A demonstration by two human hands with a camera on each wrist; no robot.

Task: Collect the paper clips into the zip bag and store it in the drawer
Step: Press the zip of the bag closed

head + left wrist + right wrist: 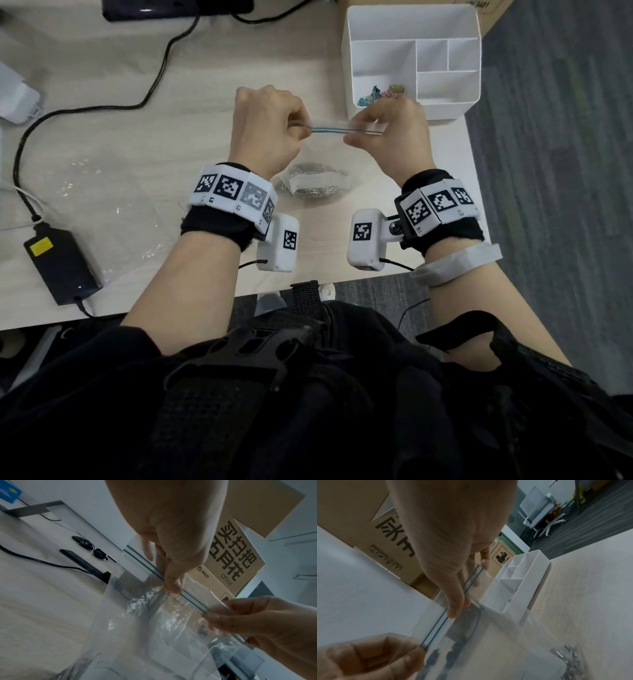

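From the head view, we judge the collecting largely done: a heap of silver clips [313, 186] sits in the bottom of the bag [315, 161], which hangs above the desk [137, 154] at 12 o'clock from us. Sealing and stowing remain, and no drawer shows in any view. Our left hand [270, 126] and right hand [394, 137] each pinch one end of the bag's mouth with curled fingers. A white organiser [412, 61] at 1 o'clock holds a few coloured items in one compartment; we cannot tell if they are clips. In the left-wrist view, our left hand's [169, 545] thumb and fingers pinch the blue double-line seal [192, 599], while the right hand [267, 626] grips it at 4 o'clock. The bag's [130, 635] clear film is crinkled and sags below; whether the seal is pressed closed, we cannot tell. In the right-wrist view, our right hand [452, 555] pinches the seal [436, 627], the left hand [368, 657] holds its end at 7 o'clock, and the blurred clips [570, 660] lie at 4 o'clock.
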